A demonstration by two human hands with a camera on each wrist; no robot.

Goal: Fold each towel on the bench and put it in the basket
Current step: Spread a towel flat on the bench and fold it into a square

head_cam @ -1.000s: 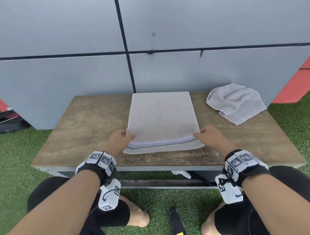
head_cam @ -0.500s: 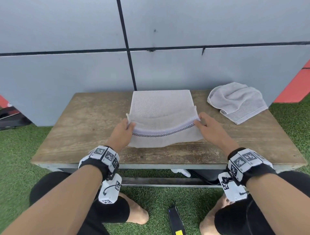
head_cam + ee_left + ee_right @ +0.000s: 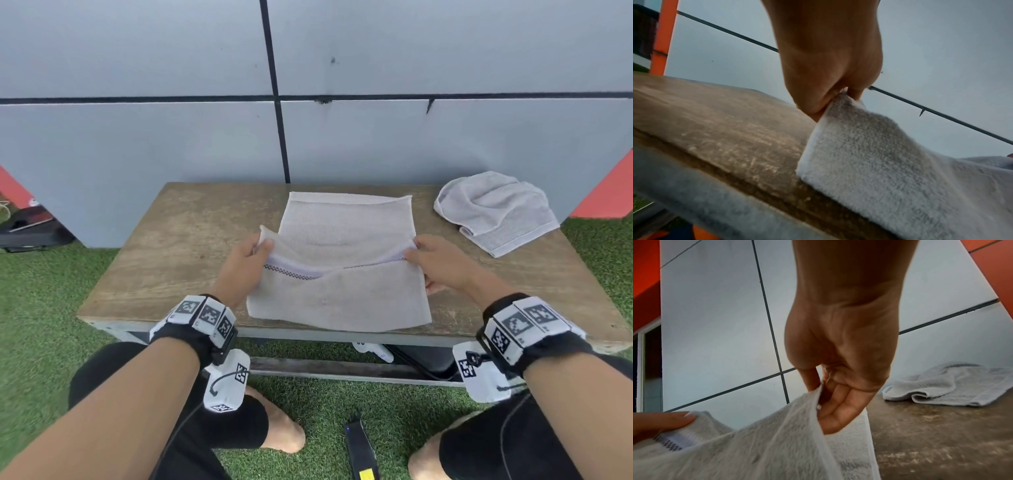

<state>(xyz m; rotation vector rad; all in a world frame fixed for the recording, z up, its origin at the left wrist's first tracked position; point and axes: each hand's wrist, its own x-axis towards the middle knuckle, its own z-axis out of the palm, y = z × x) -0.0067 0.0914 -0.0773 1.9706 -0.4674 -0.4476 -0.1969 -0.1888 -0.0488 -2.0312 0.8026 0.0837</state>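
A pale grey towel [image 3: 342, 294] lies in the middle of the wooden bench [image 3: 178, 253], its near part lifted off the top. My left hand [image 3: 255, 246] pinches the towel's left corner [image 3: 840, 100] between thumb and fingers. My right hand [image 3: 416, 248] pinches the right corner, and the towel edge [image 3: 816, 395] runs between its thumb and fingers. A checked border strip [image 3: 291, 272] shows along the raised edge. A second grey towel [image 3: 496, 212] lies crumpled at the bench's far right corner. No basket is in view.
A grey panelled wall [image 3: 342, 137] stands right behind the bench. Green artificial turf [image 3: 44, 308] surrounds it. My knees are at the bench's near edge, and a black device [image 3: 359, 448] lies on the turf between them. Dark items [image 3: 30, 229] sit at the far left.
Both hands have lifted the towel's near edge off the bench and carried it away from me, towards the far edge. The crumpled towel has not moved.
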